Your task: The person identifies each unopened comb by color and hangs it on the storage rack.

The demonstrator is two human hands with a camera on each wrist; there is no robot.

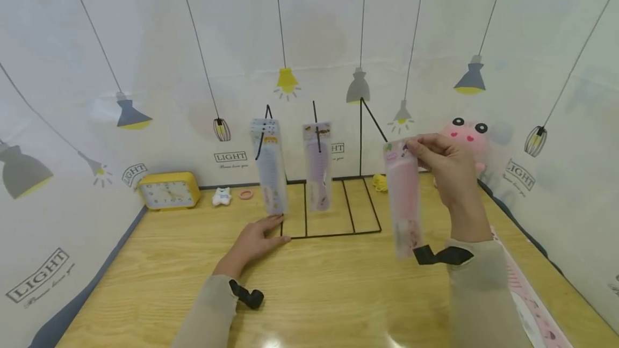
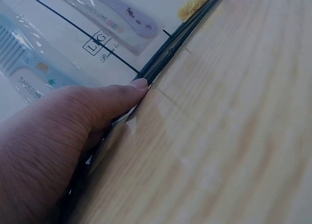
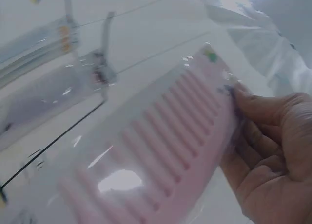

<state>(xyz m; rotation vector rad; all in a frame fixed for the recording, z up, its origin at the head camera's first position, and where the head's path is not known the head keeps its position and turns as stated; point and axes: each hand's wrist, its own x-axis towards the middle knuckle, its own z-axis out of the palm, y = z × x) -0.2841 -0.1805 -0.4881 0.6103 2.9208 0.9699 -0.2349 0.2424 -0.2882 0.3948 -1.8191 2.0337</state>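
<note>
My right hand [image 1: 452, 176] pinches the upper corner of a clear packet holding a pink comb [image 1: 405, 192], which hangs upright in front of the black wire rack's right prong. The right wrist view shows the pink comb's teeth [image 3: 165, 136] through glossy plastic. My left hand [image 1: 251, 246] rests at the front left corner of the wire rack [image 1: 338, 236], fingers extended and thumb touching the base wire. Blue packaged combs [image 1: 272, 176] hang from the rack's left prong, and a purple packaged comb [image 1: 318, 171] from the middle one.
On the left stand a yellow clock [image 1: 169, 191], a small white bear figure [image 1: 222, 196] and a pink ring [image 1: 246, 194]. A yellow bundle [image 1: 380, 182] lies behind the rack. A pink plush toy [image 1: 466, 136] and a pink patterned item [image 1: 529, 299] are at right.
</note>
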